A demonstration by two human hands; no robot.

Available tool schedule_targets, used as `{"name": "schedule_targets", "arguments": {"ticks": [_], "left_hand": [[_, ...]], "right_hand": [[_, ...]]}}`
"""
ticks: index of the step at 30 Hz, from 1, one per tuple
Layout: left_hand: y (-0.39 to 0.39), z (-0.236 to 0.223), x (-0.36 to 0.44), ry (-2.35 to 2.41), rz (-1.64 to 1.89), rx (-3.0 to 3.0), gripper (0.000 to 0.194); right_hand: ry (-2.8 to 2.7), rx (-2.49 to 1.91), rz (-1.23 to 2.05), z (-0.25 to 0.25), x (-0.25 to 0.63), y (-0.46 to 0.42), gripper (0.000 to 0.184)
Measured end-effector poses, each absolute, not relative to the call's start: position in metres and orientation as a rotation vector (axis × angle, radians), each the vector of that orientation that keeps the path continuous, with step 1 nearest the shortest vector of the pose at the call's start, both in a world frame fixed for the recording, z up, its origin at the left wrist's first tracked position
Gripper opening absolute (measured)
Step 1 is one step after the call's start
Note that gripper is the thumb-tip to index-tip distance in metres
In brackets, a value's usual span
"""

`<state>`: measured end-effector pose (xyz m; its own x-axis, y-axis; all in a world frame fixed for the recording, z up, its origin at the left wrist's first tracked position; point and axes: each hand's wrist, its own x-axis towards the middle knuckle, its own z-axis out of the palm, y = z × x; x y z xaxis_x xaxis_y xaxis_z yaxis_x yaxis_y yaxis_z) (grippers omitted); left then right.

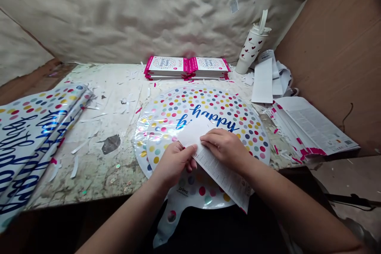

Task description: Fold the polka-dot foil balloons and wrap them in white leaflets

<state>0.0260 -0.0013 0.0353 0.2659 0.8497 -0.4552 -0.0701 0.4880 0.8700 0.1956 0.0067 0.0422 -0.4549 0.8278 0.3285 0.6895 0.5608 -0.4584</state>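
Note:
Both my hands sit over the middle of the table, holding a white printed paper insert (222, 170) that is folded or bent between them. My left hand (174, 162) pinches its near edge. My right hand (224, 149) lies across its top, fingers pressing on the fold. Under the paper lie round foil balloons (208, 105) with coloured polka dots and blue "happy" lettering, stacked and partly hidden by my hands. The balloon's tail hangs over the table's near edge.
Folded foil balloons (32, 139) lie at the left. Two pink-edged packaged stacks (187, 68) stand at the back. A heart-patterned tumbler (251, 47) and loose paper (263, 81) are back right. A stack of printed inserts (309, 125) lies right. Paper scraps litter the table (98, 158).

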Motion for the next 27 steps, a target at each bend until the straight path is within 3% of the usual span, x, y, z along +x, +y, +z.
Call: {"name": "schedule_targets", "arguments": {"ticks": [7, 13, 22, 27], "left_hand": [[-0.006, 0.032, 0.026, 1.137, 0.719, 1.035, 0.030], [-0.007, 0.036, 0.023, 1.131, 0.713, 1.006, 0.025], [-0.008, 0.047, 0.030, 1.194, 0.634, 1.119, 0.025], [0.002, 0.043, 0.005, 1.272, 0.696, 1.074, 0.022]], "right_hand": [[-2.379, -1.274, 0.254, 0.047, 0.194, 0.011, 0.017], [-2.318, -1.264, 0.462, 0.050, 0.201, 0.006, 0.016], [-2.733, -1.317, -0.141, 0.070, 0.176, -0.008, 0.017], [-2.547, -1.533, 0.163, 0.084, 0.262, -0.025, 0.011]]}}
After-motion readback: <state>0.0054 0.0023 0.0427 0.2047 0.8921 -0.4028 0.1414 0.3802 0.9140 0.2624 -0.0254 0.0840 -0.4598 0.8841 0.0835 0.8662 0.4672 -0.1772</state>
